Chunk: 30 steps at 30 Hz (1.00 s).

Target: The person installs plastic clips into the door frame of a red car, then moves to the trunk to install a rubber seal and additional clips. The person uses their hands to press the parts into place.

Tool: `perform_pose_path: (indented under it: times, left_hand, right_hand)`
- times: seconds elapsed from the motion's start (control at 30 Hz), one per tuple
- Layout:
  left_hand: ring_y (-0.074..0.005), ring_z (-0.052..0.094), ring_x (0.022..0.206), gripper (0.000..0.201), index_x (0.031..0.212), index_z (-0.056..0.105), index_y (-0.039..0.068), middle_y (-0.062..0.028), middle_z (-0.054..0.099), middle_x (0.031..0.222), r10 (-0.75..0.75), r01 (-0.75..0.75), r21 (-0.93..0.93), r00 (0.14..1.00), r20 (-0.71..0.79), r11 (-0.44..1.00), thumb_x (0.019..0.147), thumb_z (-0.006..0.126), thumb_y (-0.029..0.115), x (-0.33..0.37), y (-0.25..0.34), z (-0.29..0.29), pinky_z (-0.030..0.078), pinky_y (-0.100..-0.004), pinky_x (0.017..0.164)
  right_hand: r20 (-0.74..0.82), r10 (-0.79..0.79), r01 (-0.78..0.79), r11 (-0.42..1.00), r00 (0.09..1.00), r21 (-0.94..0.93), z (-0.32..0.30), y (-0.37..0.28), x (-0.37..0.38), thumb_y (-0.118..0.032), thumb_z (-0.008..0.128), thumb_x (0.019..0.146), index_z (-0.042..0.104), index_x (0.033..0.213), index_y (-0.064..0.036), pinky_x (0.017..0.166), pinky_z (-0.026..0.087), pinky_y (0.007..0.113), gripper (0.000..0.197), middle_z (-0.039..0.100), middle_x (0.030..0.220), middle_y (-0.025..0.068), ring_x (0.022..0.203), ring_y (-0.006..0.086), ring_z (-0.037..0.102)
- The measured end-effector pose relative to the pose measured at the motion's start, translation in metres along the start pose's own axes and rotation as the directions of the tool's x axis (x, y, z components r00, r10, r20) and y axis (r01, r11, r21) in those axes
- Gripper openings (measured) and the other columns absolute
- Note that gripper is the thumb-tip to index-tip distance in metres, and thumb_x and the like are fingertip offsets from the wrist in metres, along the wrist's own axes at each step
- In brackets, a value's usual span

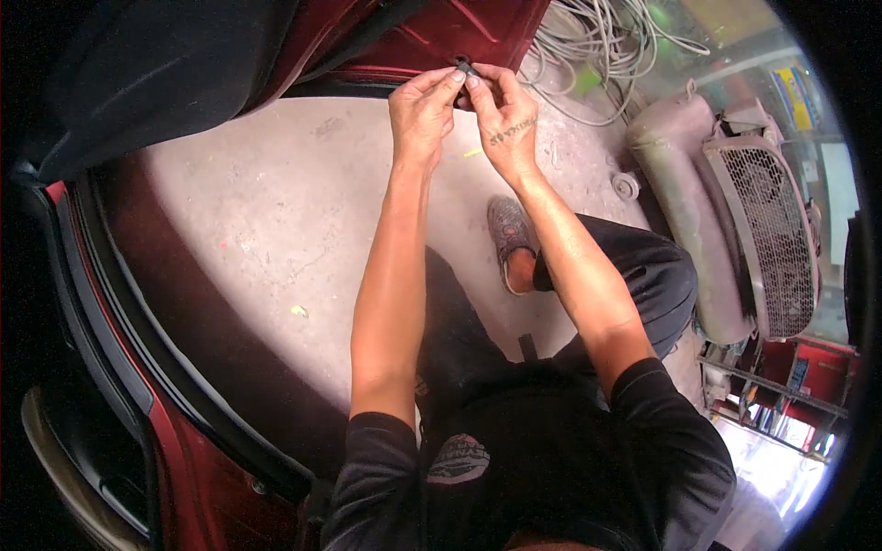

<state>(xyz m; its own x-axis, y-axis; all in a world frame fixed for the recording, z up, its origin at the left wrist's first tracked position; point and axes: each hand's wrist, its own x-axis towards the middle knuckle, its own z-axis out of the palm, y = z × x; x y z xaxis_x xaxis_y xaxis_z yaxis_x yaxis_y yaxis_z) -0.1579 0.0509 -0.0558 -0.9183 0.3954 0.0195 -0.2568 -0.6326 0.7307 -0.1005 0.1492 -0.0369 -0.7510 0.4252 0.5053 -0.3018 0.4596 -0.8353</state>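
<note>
Both my hands meet at the top of the head view, in front of a red car panel [450,35] with a dark seal along its lower edge. My left hand [421,118] is closed, its thumb and forefinger pinching a small dark piece [467,69]. From the other side my right hand [505,115] closes on the same piece, thumb against it. Fingers cover most of it, so its kind cannot be made out. A dark opening shows in the panel just behind the fingertips.
Black trim [156,73] hangs at the upper left, and a red door sill [184,441] curves along the left. Coiled hoses [597,46] lie on the floor at the upper right. A car bumper [684,211] and a mesh grille [767,239] stand to the right. My shoe [508,241] is below my hands.
</note>
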Motion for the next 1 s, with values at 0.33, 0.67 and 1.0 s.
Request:
perform_pose_path:
  times: [0.33, 0.67, 1.0]
  left_hand:
    - [-0.0003, 0.04, 0.047, 0.019, 0.104, 0.07, -0.003, 0.0024, 0.06, 0.07, -0.035, 0.035, -0.049, 0.999, -0.003, 0.998, 0.091, 0.073, 0.011, 0.003, 0.001, 0.002, 0.026, -0.0181, 0.039]
    - [-0.0018, 0.043, 0.052, 0.022, 0.11, 0.068, -0.002, 0.0, 0.06, 0.077, -0.028, 0.03, -0.068, 0.999, 0.031, 0.997, 0.092, 0.071, 0.01, 0.007, -0.005, -0.006, 0.031, -0.0171, 0.043]
    - [-0.0051, 0.04, 0.05, 0.031, 0.094, 0.061, 0.001, -0.0008, 0.053, 0.073, -0.066, 0.071, 0.02, 0.975, -0.21, 0.997, 0.092, 0.074, 0.029, -0.011, -0.007, -0.005, 0.029, -0.0206, 0.041]
  right_hand:
    - [-0.059, -0.155, 0.135, 0.957, 0.986, -0.255, 0.003, -0.006, -0.001, -0.011, 0.067, 0.091, 0.062, 0.111, 0.0064, 0.068, 0.057, 0.034, 0.026, 0.071, 0.087, 0.0193, 0.076, 0.0252, 0.073]
    - [-0.048, -0.015, 0.007, 0.987, 0.999, -0.159, 0.0, -0.013, -0.001, -0.01, 0.068, 0.093, 0.065, 0.111, 0.0061, 0.073, 0.057, 0.03, 0.025, 0.074, 0.091, 0.0157, 0.082, 0.0184, 0.073]
    - [0.067, 0.243, -0.252, 0.939, 0.968, 0.236, -0.011, -0.005, 0.009, -0.009, 0.063, 0.095, 0.065, 0.111, 0.0104, 0.081, 0.058, 0.03, 0.025, 0.073, 0.097, 0.0164, 0.085, 0.0193, 0.072]
